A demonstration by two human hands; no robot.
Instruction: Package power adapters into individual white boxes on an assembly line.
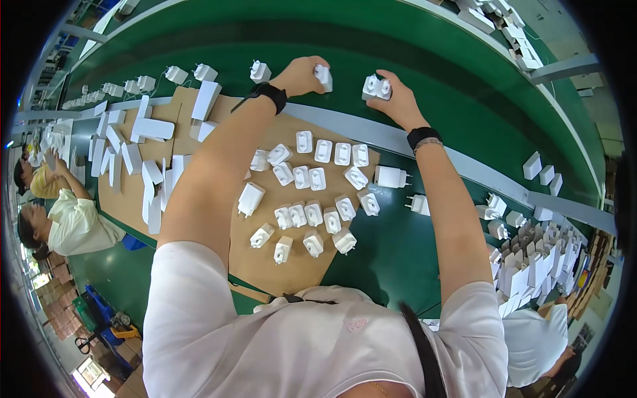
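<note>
Both my arms reach out over the green conveyor belt (232, 50). My left hand (302, 76) is closed around a white plug charger (324, 77). To its right, my right hand (399, 103) grips a pair of white plug chargers (376, 87) side by side, pins facing up. Another white charger (260, 71) stands on the belt left of my left hand. Nearer me, several white chargers (317, 179) sit in loose rows on a brown cardboard sheet (298, 255), many with pins up. Two more chargers (391, 176) lie on the green tabletop beside my right forearm.
Folded white boxes (131, 158) lie on cardboard at the left. Upright white boxes (531, 262) crowd the right side. A grey rail (345, 123) separates belt from table. More chargers (176, 74) line the belt's far left. Co-workers (70, 222) sit at the left; another person (537, 341) is lower right.
</note>
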